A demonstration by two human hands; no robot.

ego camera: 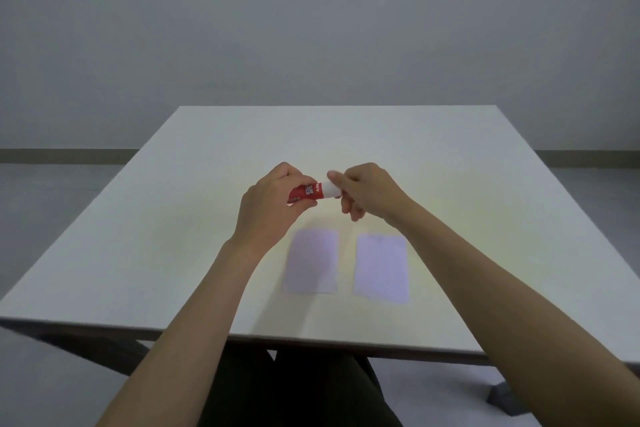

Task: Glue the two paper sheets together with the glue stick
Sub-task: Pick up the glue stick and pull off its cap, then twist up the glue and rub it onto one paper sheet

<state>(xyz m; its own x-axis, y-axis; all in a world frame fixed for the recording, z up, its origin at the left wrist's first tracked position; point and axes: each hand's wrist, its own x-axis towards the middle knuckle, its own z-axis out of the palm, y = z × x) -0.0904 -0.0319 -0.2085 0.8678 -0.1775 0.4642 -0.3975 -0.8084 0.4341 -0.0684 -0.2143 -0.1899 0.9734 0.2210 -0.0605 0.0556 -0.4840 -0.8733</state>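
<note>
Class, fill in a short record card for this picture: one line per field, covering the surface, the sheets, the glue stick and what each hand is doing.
surface: white table
sheets: left sheet and right sheet, pale, lying flat side by side with a gap between them, not yet joined
glue stick: glue stick, red body with a white cap, held level above the table
left hand: left hand grips the red body
right hand: right hand pinches the white cap
cap state: still on the stick
</note>
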